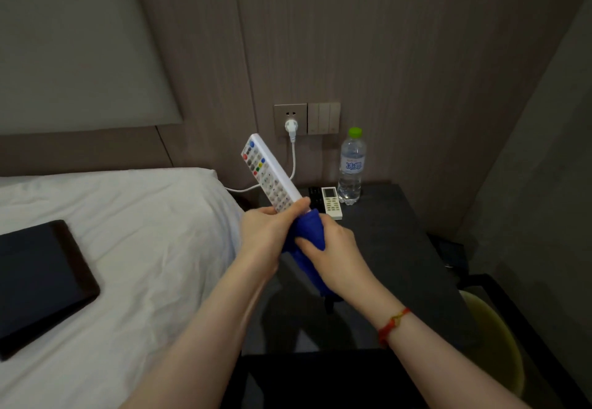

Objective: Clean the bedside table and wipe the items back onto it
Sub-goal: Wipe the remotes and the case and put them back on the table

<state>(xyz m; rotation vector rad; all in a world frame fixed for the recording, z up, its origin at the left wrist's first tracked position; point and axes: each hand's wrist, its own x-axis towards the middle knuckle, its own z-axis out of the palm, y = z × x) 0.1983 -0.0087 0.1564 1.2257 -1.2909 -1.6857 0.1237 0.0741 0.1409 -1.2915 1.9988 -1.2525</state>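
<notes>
Hands meet at the middle of the frame, above the near-left part of the dark worktop. The left hand is closed around the lower end of a long white remote, which angles up toward the upper left with its button face showing. The right hand is closed on a bunched blue cloth, pressed against the remote's bottom end, right beside the left thumb.

Risk lies mostly in the grip: the left hand has only the bottom part of the remote, so most of its length sticks out unsupported. A firm pull of the cloth along the body could lever it loose, and it would likely fall onto the worktop or into the gap beside the bed. Rubbing across the keys may also press them; whether any device would respond cannot be told.

At the back of the worktop a small white remote and a black remote lie side by side, with a water bottle standing just right of them. A swing of the long remote's free end toward the centre-right could tip the bottle, which looks light and tall. The white cable hanging from the wall socket passes just behind the raised remote and could snag. A dark tablet lies on the bed at lower left, well clear.
</notes>
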